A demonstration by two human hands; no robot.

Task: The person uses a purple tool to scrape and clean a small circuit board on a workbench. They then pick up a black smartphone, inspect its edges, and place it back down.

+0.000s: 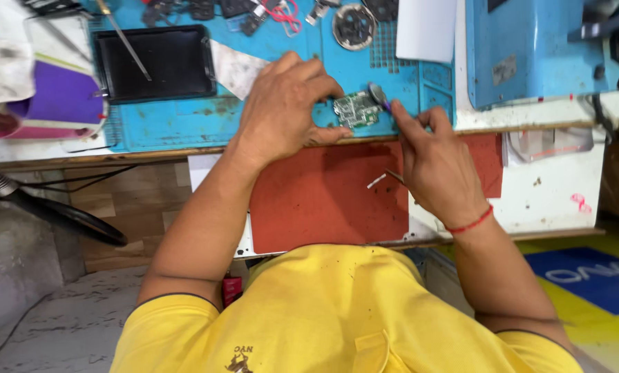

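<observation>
A small green circuit board lies on a blue work mat. My left hand pinches the board between thumb and fingers at its left side. My right hand grips a thin tool whose rounded tip rests at the board's right edge. A red thread band circles my right wrist.
A black tray with a metal rod across it sits left on the mat. A red pad lies below the mat, a blue machine stands right, and small parts and a round coil crowd the far edge. Purple container at left.
</observation>
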